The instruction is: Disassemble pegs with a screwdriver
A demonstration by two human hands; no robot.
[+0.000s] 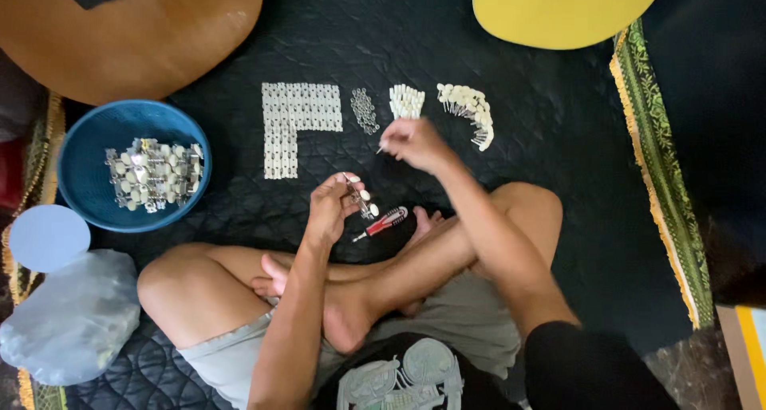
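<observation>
I sit cross-legged on a black quilted mat [511, 83]. My left hand [331, 206] grips a metal tuning-peg strip [363, 199] with white knobs, held just above my shins. My right hand [413, 143] is raised over the mat and pinches a small white part between its fingertips. A red-and-black screwdriver [384, 222] lies on the mat by my foot, right of the left hand. Ahead of my hands lie rows of white plates [295, 123], a cluster of small metal screws [365, 111], a bunch of white pegs [406, 101] and a curved row of white knobs [471, 111].
A blue bowl [88, 167] at the left holds several assembled tuner strips. A round pale lid [48, 236] and a clear plastic bag [76, 318] lie below it. A brown guitar body [136, 35] is at top left, a yellow one [558, 11] at top right. A green-fringed rug edge [662, 171] runs down the right.
</observation>
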